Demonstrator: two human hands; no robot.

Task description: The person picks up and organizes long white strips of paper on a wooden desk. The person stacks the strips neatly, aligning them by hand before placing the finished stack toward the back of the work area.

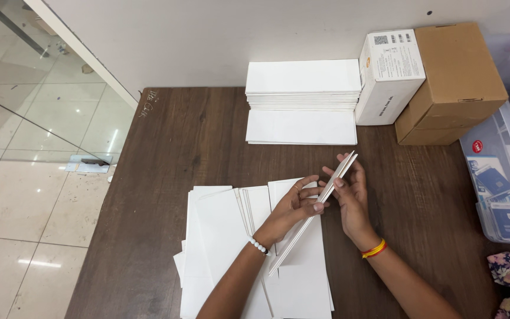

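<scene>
Both bare forearms enter from the lower edge and converge toward centre. Left forearm runs up and to the right; a white beaded bracelet sits at the wrist. Left hand [293, 207] is turned palm toward the right, fingers [308, 184] curled, thumb pressed at the tip, pinching a thin edge. A ring shows on one finger. Right forearm runs up and to the left; red and yellow thread bands circle the wrist. Right hand [352, 198] stands nearly upright, palm facing left, fingers extended and slightly spread, thumb closed in. The two hands face each other, just beside one another, raised above the surface.
</scene>
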